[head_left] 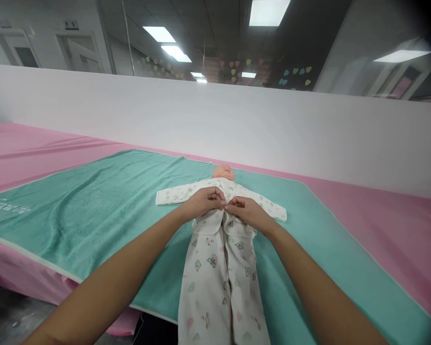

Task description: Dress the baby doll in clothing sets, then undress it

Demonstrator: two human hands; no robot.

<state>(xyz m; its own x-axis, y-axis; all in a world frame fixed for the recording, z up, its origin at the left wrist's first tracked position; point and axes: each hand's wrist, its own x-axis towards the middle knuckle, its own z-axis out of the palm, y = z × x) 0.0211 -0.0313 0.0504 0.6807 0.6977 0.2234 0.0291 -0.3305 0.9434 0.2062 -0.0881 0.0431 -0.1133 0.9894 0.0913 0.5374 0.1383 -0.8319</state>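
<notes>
A baby doll lies on its back, its head (pixel 223 172) pointing away from me. It wears a white printed baby jacket (pixel 210 224) with long sleeves spread to both sides, and white printed pants (pixel 206 273) stretch toward me. My left hand (pixel 206 201) and my right hand (pixel 247 211) meet at the middle of the doll's chest. Both pinch the front edges of the jacket, fingertips nearly touching. Whatever fastener may sit between the fingertips is too small to make out.
Under the doll a green towel (pixel 104 201) is spread over a pink cover (pixel 398 235). Its near edge hangs close to my body. A low white wall (pixel 201 120) with a reflective glass panel (pixel 222 52) above stands behind.
</notes>
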